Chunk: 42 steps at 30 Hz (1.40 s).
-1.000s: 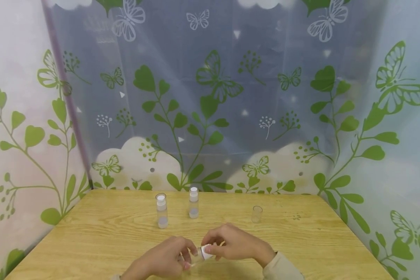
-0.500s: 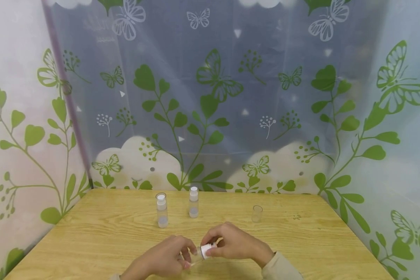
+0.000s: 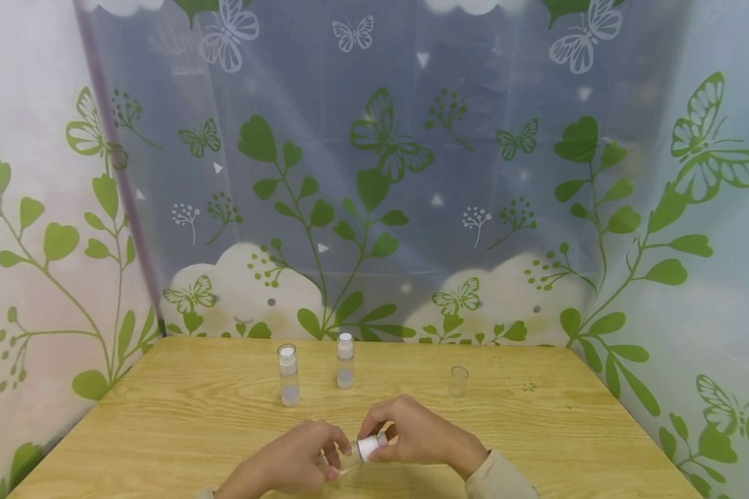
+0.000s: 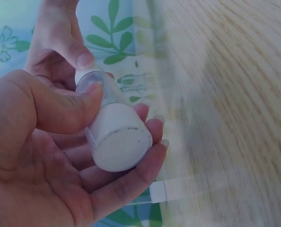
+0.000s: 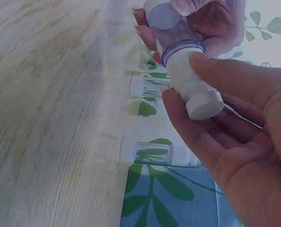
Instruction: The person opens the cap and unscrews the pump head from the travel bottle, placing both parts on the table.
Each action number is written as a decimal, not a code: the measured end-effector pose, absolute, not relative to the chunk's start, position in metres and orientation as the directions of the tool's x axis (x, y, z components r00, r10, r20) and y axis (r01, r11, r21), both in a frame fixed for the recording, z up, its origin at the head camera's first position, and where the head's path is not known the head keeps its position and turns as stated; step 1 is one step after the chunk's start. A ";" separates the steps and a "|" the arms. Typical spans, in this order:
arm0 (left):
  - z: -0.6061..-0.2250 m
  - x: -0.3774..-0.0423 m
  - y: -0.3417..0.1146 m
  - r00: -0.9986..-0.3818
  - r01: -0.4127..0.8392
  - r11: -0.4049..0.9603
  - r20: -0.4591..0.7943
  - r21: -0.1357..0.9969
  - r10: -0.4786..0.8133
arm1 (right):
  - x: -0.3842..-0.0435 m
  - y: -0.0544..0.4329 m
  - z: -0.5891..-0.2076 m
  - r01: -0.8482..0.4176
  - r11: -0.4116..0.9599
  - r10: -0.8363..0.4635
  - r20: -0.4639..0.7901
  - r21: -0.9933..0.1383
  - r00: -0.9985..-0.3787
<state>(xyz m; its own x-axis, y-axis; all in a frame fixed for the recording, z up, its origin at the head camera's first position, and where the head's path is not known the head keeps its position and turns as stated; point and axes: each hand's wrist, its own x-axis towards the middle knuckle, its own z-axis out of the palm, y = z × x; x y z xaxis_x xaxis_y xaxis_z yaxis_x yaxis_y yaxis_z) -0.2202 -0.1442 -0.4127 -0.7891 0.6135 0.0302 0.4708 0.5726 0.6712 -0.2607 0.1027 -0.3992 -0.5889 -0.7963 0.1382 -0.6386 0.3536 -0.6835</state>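
Note:
Both hands hold a small clear pump bottle (image 3: 367, 448) with a white collar, tilted above the table's near part. My left hand (image 3: 296, 454) grips its clear body; in the left wrist view the thumb lies on the side and the white base (image 4: 119, 142) faces the camera. At the other end, my right hand (image 3: 415, 433) pinches the white collar (image 5: 182, 66) between thumb and fingers. The right wrist view shows the white pump head (image 5: 204, 105) uncovered. Part of the clear body is hidden behind fingers.
Two similar bottles, the left one (image 3: 290, 381) and the farther one (image 3: 345, 366), stand upright beyond the hands with clear caps on. A loose clear cap (image 3: 458, 382) stands to the right on the wooden table (image 3: 193, 416). Printed curtains (image 3: 462, 242) surround the table.
The right thumb and fingers have shifted slightly around the white collar, and more of the pump end shows. The left hand and the standing bottles stay in place.

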 end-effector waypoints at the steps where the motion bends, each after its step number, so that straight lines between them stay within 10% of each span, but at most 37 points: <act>1: -0.413 -0.220 -0.144 -0.789 0.473 0.573 0.032 0.670 0.614 | -0.261 0.102 -0.399 -0.646 0.355 -0.798 0.141 -0.675 -0.586; 30: -0.414 -0.219 -0.143 -0.802 0.427 0.584 -0.009 0.691 0.597 | -0.261 0.103 -0.397 -0.731 0.348 -0.868 0.093 -0.587 -0.488; 42: -0.415 -0.219 -0.141 -0.796 0.430 0.568 -0.002 0.702 0.606 | -0.265 0.106 -0.401 -0.631 0.294 -0.870 0.072 -0.718 -0.488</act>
